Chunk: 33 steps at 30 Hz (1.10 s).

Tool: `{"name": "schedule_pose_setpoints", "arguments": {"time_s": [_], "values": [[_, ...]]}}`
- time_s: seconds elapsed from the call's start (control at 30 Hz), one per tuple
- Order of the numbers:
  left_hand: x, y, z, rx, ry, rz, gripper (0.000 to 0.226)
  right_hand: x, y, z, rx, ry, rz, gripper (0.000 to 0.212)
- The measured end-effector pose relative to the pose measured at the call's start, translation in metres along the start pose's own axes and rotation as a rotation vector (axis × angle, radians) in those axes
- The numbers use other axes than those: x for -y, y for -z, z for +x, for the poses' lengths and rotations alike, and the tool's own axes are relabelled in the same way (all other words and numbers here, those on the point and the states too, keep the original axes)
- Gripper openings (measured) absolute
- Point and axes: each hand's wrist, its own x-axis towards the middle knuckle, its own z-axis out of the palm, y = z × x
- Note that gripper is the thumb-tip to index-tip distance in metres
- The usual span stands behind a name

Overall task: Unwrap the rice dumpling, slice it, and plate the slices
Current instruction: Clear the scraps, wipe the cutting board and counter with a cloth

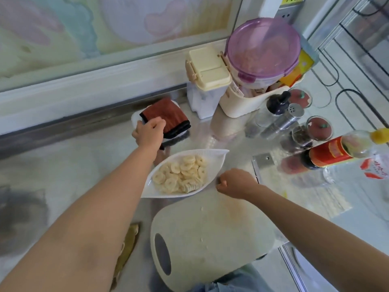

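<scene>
A white leaf-shaped plate [212, 157] in the middle of the counter holds several pale round rice dumpling slices [181, 175]. My right hand [236, 182] is at the plate's right rim, fingers curled, pinching the edge. My left hand [148, 131] reaches to the back and grips the black-trimmed edge of a folded reddish-brown cloth [168, 115], which lies on a small white dish. A cream cutting board [210, 234] with a handle hole lies in front of the plate with nothing on it. A cleaver blade [263, 163] lies flat to the right of my right hand.
Brownish leaf wrappers [127, 247] lie at the counter's front left. At the back right stand a cream lidded box [207, 68], a purple-lidded tub [263, 49], shakers [284, 119], jars and a red-labelled bottle [328, 152]. A window frame runs along the back.
</scene>
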Motion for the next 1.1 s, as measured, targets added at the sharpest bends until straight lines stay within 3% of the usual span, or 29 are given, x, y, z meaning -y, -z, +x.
{"name": "schedule_pose_setpoints", "arguments": {"time_s": [0.13, 0.33, 0.5, 0.63, 0.73, 0.8, 0.97, 1.1], "values": [[0.001, -0.002, 0.001, -0.097, -0.048, -0.049, 0.044, -0.004, 0.005, -0.001, 0.007, -0.017, 0.126, 0.032], [0.0, 0.006, -0.019, -0.125, -0.091, -0.517, 0.023, -0.014, 0.011, -0.001, -0.154, -0.052, 0.473, 0.025], [-0.021, 0.011, -0.051, -0.134, -0.053, -0.704, 0.028, -0.001, 0.031, -0.01, -0.357, 0.067, 0.999, 0.023], [-0.034, 0.011, -0.085, 0.049, 0.064, -0.938, 0.032, 0.015, 0.05, -0.022, -0.373, 0.225, 1.214, 0.018], [-0.036, 0.003, -0.116, 0.254, 0.091, -0.994, 0.034, 0.021, 0.052, -0.033, -0.237, 0.332, 1.435, 0.039], [-0.033, -0.006, -0.137, 0.291, 0.083, -1.025, 0.036, 0.019, 0.049, -0.043, -0.132, 0.318, 1.573, 0.034], [0.0, -0.03, -0.177, 0.204, 0.06, -0.972, 0.035, -0.005, 0.023, -0.069, -0.149, 0.246, 1.54, 0.023], [0.017, -0.048, -0.225, 0.308, 0.064, -0.944, 0.018, -0.025, 0.0, -0.091, -0.162, 0.185, 1.524, 0.026]]}}
